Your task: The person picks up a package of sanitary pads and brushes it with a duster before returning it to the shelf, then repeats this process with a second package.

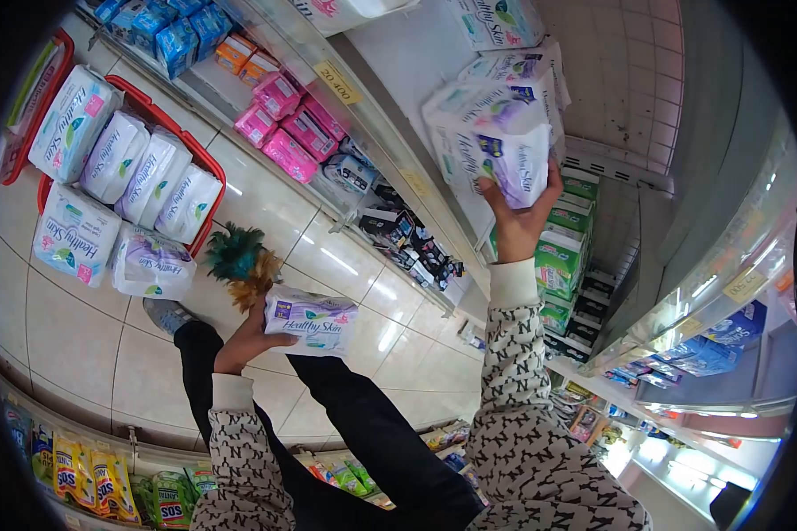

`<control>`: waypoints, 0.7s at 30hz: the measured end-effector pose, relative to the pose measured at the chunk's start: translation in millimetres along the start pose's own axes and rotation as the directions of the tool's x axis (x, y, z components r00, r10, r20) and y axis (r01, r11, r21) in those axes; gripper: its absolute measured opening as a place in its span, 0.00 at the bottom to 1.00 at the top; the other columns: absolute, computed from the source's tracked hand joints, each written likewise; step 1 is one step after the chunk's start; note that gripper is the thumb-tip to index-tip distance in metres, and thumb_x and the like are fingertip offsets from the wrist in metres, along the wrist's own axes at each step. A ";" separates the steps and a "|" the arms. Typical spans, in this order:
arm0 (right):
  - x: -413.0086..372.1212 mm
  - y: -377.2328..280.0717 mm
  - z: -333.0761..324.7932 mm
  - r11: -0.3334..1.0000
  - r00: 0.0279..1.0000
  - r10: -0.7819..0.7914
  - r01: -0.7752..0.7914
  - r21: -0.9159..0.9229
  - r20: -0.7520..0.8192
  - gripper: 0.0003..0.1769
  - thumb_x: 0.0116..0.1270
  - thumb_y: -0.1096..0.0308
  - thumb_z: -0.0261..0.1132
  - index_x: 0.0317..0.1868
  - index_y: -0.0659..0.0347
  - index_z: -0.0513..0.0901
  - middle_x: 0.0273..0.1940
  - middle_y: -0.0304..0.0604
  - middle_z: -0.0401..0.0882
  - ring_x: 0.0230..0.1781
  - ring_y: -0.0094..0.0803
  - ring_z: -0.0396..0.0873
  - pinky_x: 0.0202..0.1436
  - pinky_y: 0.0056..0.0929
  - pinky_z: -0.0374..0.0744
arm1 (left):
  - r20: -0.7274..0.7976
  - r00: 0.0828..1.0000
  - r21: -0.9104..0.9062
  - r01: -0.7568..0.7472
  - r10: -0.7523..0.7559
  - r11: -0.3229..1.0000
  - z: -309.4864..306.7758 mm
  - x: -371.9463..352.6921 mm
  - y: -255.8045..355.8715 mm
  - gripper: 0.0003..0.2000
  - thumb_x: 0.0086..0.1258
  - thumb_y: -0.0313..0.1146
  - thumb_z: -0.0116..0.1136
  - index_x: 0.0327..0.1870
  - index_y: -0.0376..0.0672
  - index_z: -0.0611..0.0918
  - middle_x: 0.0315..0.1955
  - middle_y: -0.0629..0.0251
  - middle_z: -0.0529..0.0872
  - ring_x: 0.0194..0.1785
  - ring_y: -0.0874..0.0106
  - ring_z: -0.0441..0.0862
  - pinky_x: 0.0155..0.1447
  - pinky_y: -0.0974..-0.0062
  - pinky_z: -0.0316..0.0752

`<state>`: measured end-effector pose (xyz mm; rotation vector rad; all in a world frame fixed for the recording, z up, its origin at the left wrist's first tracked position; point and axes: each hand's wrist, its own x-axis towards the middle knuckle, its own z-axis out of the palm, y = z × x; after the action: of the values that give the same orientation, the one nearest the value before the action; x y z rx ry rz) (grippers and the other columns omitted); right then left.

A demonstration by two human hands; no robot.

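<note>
My left hand [250, 341] grips a white and purple Healthy Skin pack of sanitary pads [314, 323], thumb across its front, low over the floor. Green and brown feathers of a duster [237, 257] stick out just beyond that hand; its handle is hidden. Up at the shelf, my right hand [522, 212] is closed round the lower end of another white and purple pack of sanitary pads [514, 164]. That pack stands beside a similar white pack [469, 115], with more Healthy Skin packs [500, 22] behind them.
A red basket [208, 164] on the tiled floor holds several Healthy Skin packs, with more leaning at its near side. Blue, orange and pink packs [292, 155] line the lower shelf. Green boxes [562, 243] stand right of my right hand. Price-tagged shelf edges [341, 84] run between the levels.
</note>
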<state>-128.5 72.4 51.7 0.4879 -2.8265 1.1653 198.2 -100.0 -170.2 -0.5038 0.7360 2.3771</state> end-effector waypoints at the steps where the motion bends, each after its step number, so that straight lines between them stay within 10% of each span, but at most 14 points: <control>1: 0.8 2.7 -2.0 0.998 0.999 0.041 -0.040 0.058 -0.015 0.54 0.49 0.76 0.79 0.71 0.65 0.52 0.66 0.54 0.60 0.67 0.40 0.64 0.70 0.34 0.66 | -0.001 1.000 0.011 0.009 -0.009 1.000 0.8 0.6 0.5 0.48 0.52 0.19 0.70 0.74 0.40 0.53 0.63 0.61 0.71 0.68 0.68 0.67 0.71 0.72 0.62; 10: 20.7 32.6 -21.6 0.999 0.996 0.032 -0.031 -0.013 0.079 0.46 0.55 0.78 0.75 0.70 0.64 0.58 0.66 0.52 0.62 0.67 0.37 0.64 0.69 0.33 0.65 | 0.003 0.998 0.018 -0.059 0.059 0.998 -3.3 7.8 -8.3 0.49 0.52 0.18 0.70 0.75 0.42 0.52 0.63 0.61 0.71 0.68 0.68 0.67 0.71 0.70 0.63; 14: -30.7 9.4 -10.2 0.995 0.983 0.044 -0.058 -0.076 -0.177 0.48 0.58 0.73 0.74 0.72 0.63 0.52 0.69 0.50 0.55 0.65 0.36 0.65 0.64 0.38 0.71 | -0.093 0.995 0.042 -0.024 0.028 0.999 5.3 3.6 3.3 0.46 0.54 0.20 0.69 0.75 0.41 0.56 0.62 0.62 0.72 0.67 0.68 0.68 0.69 0.70 0.65; 16: -89.7 -8.5 3.2 0.984 0.993 -0.082 0.067 -0.167 -0.087 0.45 0.57 0.69 0.75 0.70 0.63 0.57 0.66 0.51 0.61 0.64 0.41 0.67 0.64 0.40 0.71 | -0.058 0.997 -0.004 -0.060 0.059 0.998 3.6 5.1 4.1 0.45 0.55 0.23 0.70 0.74 0.40 0.58 0.62 0.62 0.73 0.66 0.68 0.68 0.69 0.69 0.65; 17: -108.3 -20.2 1.9 0.940 0.936 -0.113 0.210 -0.269 0.333 0.46 0.54 0.66 0.77 0.69 0.64 0.60 0.65 0.55 0.63 0.66 0.45 0.66 0.66 0.43 0.69 | -0.037 0.995 -0.006 -0.089 0.089 0.996 7.1 4.3 9.8 0.45 0.54 0.24 0.71 0.74 0.40 0.58 0.61 0.62 0.73 0.67 0.69 0.68 0.68 0.69 0.65; 21: -152.5 -14.1 61.8 0.973 0.544 0.032 0.174 -0.149 0.839 0.55 0.46 0.49 0.81 0.69 0.64 0.63 0.62 0.64 0.69 0.65 0.56 0.68 0.68 0.45 0.67 | 0.101 0.995 -0.060 0.026 -0.020 0.998 9.0 4.6 13.4 0.50 0.50 0.22 0.72 0.76 0.40 0.53 0.64 0.61 0.71 0.68 0.69 0.66 0.71 0.69 0.60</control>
<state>25.3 61.3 -7.3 1.4924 -3.5721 0.6526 184.6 -101.5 -160.4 -0.4126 0.6112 2.3902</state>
